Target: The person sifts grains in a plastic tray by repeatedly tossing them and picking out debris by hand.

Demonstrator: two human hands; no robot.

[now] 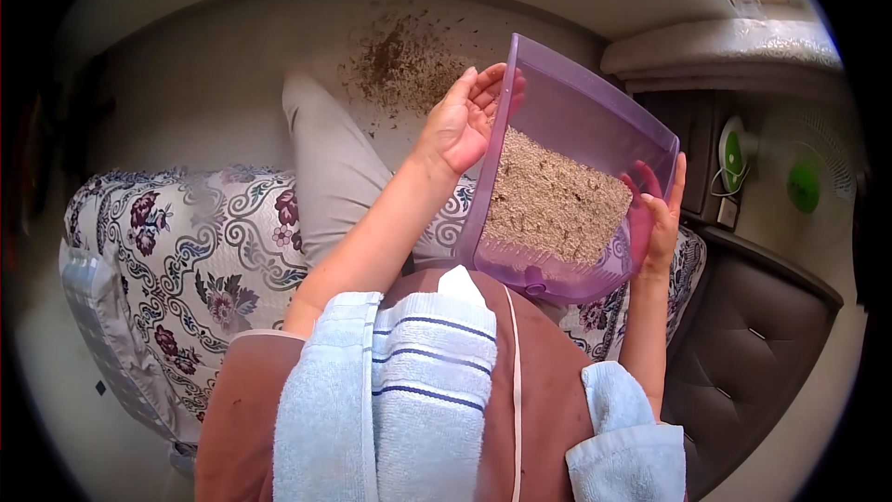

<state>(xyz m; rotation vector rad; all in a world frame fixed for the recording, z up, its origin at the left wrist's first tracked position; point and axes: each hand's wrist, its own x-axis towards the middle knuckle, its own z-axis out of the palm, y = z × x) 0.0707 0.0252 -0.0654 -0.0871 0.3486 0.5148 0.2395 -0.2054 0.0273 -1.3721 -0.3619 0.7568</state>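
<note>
A see-through purple plastic bin [585,102] is held tilted in front of my body, above the lap. Pale tan grains [553,195] with dark specks spread over its lower part, while its far end is bare. My left hand [462,123] is at the bin's left wall, palm turned up, with fingertips bent behind the rim and partly seen through the plastic. On the right side, my right hand [660,228] grips the wall, its fingers showing through the purple plastic. Both hands are closed around the bin's sides.
Dark and pale debris [404,60] lies scattered on the floor beyond the bin. A floral-patterned cover [186,270] spreads beneath me. A brown padded chair [753,344] stands at right, near a green-and-white fan [804,181]. A light blue towel [427,381] hangs over my front.
</note>
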